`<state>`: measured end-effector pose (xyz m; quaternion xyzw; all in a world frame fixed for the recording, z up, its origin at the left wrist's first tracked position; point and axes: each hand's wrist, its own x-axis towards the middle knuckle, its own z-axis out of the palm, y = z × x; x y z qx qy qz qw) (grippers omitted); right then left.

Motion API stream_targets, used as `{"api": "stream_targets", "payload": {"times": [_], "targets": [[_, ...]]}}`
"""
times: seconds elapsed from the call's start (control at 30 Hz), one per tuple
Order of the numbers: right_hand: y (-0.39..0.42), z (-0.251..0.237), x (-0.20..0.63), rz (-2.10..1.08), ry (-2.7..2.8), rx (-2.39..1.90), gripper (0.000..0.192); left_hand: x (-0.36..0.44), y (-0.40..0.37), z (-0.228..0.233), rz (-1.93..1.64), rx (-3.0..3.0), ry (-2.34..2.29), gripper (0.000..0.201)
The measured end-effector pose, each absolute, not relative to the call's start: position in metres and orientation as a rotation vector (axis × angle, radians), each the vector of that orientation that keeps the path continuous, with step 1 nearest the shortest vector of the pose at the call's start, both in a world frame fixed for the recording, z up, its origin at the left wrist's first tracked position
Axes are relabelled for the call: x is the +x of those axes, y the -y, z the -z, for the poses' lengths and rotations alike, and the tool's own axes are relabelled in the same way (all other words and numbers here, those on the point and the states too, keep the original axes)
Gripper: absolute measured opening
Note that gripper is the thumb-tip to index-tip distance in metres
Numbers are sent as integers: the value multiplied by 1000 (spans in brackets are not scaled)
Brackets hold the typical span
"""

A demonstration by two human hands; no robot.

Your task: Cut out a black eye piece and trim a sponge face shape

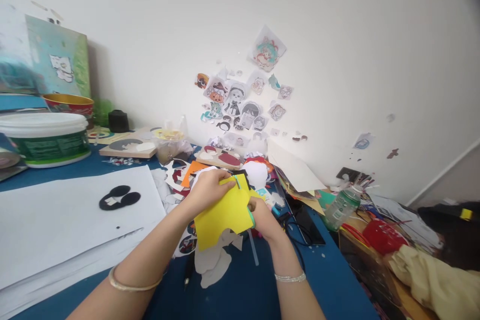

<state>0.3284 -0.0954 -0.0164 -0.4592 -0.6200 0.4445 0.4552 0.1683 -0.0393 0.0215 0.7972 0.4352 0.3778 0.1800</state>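
In the head view, a yellow foam sheet (219, 215) is held above the blue table (262, 290), gripped at its top edge by the left hand (208, 189), while teal-handled scissors (250, 216) are clasped in the right hand (262, 217) at its right edge — the cut looks barely begun, most of the sheet whole.

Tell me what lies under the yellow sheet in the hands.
Under the yellow sheet, held by the left hand and right hand, white paper cutouts lie on the blue table. Whatever sits directly beneath stays covered.
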Motion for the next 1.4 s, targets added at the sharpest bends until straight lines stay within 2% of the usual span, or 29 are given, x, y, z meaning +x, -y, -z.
{"api": "stream_targets", "payload": {"times": [0.43, 0.9, 1.4], "targets": [[94, 20, 329, -1107, 1527, -1151, 18, 169, 40, -18, -1018, 2373, -1199, 25], [88, 25, 323, -1048, 1375, -1205, 23, 168, 37, -18, -1023, 2195, -1141, 29], [87, 26, 325, -984, 1479, -1255, 21, 170, 39, -20, -989, 2422, -1128, 29]]}}
